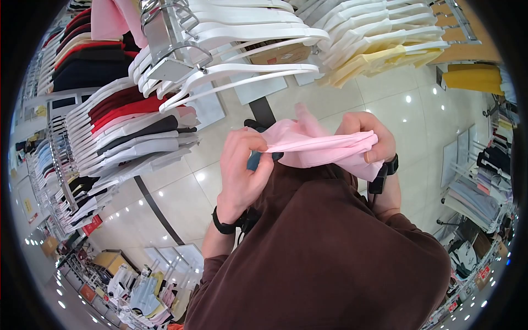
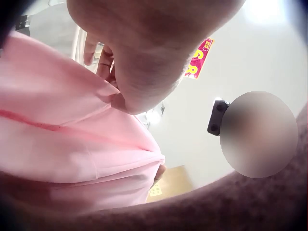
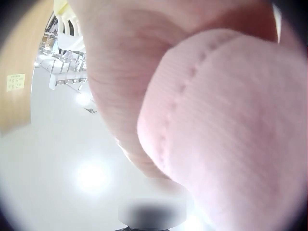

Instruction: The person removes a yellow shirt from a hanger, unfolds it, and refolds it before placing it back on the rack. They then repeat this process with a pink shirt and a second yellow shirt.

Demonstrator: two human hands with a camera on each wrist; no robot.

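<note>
A pink garment [image 1: 316, 148] is stretched between both hands in front of the person's chest. My left hand [image 1: 237, 168] pinches its left edge between thumb and fingers. At the other end, my right hand [image 1: 379, 132] grips the bunched cloth, thumb on the near side. The left wrist view shows the pink cloth [image 2: 72, 120] drawn into folds from the pinching thumb of the left hand [image 2: 149, 62]. Close up in the right wrist view, a stitched seam runs along the fabric [image 3: 231, 125] beside the right hand [image 3: 125, 72].
White hangers [image 1: 247, 71] hang on a metal rail just ahead of the hands. Racks of dark, red and white clothes [image 1: 129, 121] stand at the left, and pale yellow garments [image 1: 379, 60] hang at the upper right. Tiled floor [image 1: 181, 184] lies below.
</note>
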